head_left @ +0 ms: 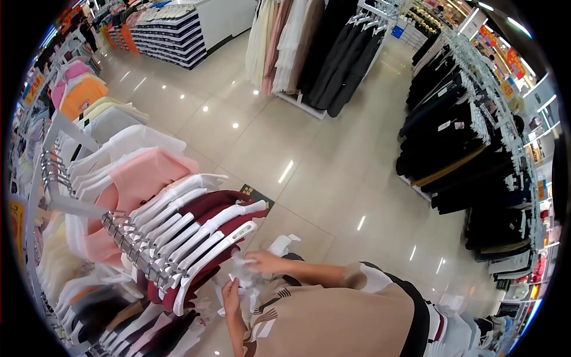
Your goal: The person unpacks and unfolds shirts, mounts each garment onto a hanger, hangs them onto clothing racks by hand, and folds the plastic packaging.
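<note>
From the left, I see a rack rail (77,205) with an orange top (83,95), pink tops (143,172) and maroon tops (208,201) on white hangers (238,235). Just beyond the maroon tops, a dark mat (262,199) lies on the shiny tiled floor (333,172). Further off stands a rack of pale and dark clothes (342,65), and on the right a long row of mostly black clothes (452,143) curves down the shop.

My left hand (231,296) is narrowed, its fingers pinching a crumpled white bundle (247,293), partly see-through. The bundle is in front of me, between the nearest hangers and my brown shirt (345,321). My right hand (262,262) is at its upper part, palm down; it is blurred, so I can't tell how far it is closed.
</note>
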Tool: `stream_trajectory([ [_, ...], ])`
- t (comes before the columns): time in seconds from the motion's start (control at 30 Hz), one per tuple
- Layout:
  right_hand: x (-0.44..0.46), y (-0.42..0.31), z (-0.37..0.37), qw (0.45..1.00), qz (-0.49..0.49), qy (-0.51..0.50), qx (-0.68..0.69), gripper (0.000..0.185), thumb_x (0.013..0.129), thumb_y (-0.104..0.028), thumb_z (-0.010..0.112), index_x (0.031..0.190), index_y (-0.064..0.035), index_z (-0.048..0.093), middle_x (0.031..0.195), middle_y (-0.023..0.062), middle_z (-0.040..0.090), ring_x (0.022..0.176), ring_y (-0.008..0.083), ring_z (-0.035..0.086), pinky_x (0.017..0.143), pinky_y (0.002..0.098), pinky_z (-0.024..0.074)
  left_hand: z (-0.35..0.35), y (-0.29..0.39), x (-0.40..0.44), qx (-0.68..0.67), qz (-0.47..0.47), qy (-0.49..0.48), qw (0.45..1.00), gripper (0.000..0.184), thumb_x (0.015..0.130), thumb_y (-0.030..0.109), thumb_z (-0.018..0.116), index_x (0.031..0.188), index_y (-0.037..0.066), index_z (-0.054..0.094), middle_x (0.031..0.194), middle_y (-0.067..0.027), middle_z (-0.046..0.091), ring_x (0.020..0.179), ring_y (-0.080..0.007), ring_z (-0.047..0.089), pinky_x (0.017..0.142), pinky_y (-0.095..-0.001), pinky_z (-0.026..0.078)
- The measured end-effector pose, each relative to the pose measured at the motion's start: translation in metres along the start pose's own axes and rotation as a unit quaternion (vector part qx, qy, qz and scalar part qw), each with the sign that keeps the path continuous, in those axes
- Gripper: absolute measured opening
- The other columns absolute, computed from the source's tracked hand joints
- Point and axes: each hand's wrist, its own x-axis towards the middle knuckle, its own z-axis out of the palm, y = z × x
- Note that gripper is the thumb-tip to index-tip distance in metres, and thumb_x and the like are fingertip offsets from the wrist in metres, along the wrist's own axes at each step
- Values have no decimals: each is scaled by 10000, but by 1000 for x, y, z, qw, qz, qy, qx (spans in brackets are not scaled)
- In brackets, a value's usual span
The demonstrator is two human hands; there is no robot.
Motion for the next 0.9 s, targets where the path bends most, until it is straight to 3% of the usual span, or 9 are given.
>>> stream_trajectory([
  [0.07, -12, -22, 33, 998, -31, -43, -42, 273, 853, -262, 571, 1050, -76, 544, 917, 172, 617, 843, 354, 614, 725, 464, 472, -1, 3, -17, -14, -11, 15, 1000, 264, 927, 257, 553, 900, 18, 661, 752, 14, 598, 651, -51, 497, 575, -213, 364],
  [0.1, 10, -8, -12, 992, -55, -38, -104, 277, 854, -239, 563, 1074, -70, 542, 927, 174, 610, 842, 358, 610, 730, 461, 472, 38, 7, 35, -47, -2, 18, 999, 272, 930, 261, 549, 895, 17, 663, 753, 12, 600, 650, -54, 499, 574, -211, 363],
  [0.13, 4, -10, -9, 988, -64, -47, -132, 285, 856, -215, 556, 1098, -64, 539, 937, 176, 603, 840, 361, 606, 735, 458, 471, 42, 9, 28, -64, -26, 37, 997, 279, 932, 266, 545, 890, 17, 665, 754, 10, 602, 649, -56, 501, 573, -209, 362],
  [0.33, -14, -21, -24, 967, -225, -35, -112, 208, 830, -166, 567, 997, -46, 533, 987, 161, 574, 929, 364, 561, 751, 461, 449, 61, 25, 13, -65, -58, 46, 995, 302, 920, 281, 539, 940, 4, 655, 842, -16, 632, 739, -93, 555, 637, -233, 405],
  [0.43, -25, -31, -42, 974, -188, -78, -94, 225, 819, -186, 599, 990, -54, 539, 978, 152, 558, 960, 353, 541, 792, 431, 446, 69, 18, 8, -103, -38, 30, 993, 279, 902, 254, 548, 969, 2, 647, 895, -31, 641, 791, -113, 576, 674, -259, 431],
  [0.57, -48, -40, -35, 974, -185, 27, -125, 320, 793, -248, 647, 1022, -60, 526, 980, 139, 541, 977, 335, 526, 819, 407, 438, 66, 5, 1, -163, -15, 46, 985, 271, 881, 214, 569, 1014, -12, 638, 945, -58, 649, 830, -138, 595, 715, -280, 455],
  [0.73, -75, -35, -2, 964, -151, 113, -188, 400, 767, -280, 678, 1045, -52, 501, 995, 133, 542, 983, 330, 525, 824, 402, 438, 80, 19, -48, -136, 46, 96, 985, 233, 891, 198, 570, 877, -19, 652, 816, -41, 636, 715, -112, 574, 630, -246, 433],
  [0.87, -102, -31, 27, 965, -95, 123, -213, 413, 760, -257, 663, 1074, -40, 507, 1016, 163, 559, 979, 352, 542, 825, 416, 446, 64, -21, -81, -67, 75, 84, 991, 259, 905, 212, 571, 784, -4, 647, 706, 3, 583, 642, -72, 505, 561, -239, 379],
  [0.9, -110, -32, 35, 965, -107, 127, -205, 405, 760, -244, 659, 1076, -39, 509, 1019, 165, 564, 980, 354, 543, 826, 417, 446, 59, -30, -90, -80, 81, 82, 990, 254, 905, 215, 572, 836, -17, 652, 749, -14, 604, 664, -82, 527, 577, -239, 395],
])
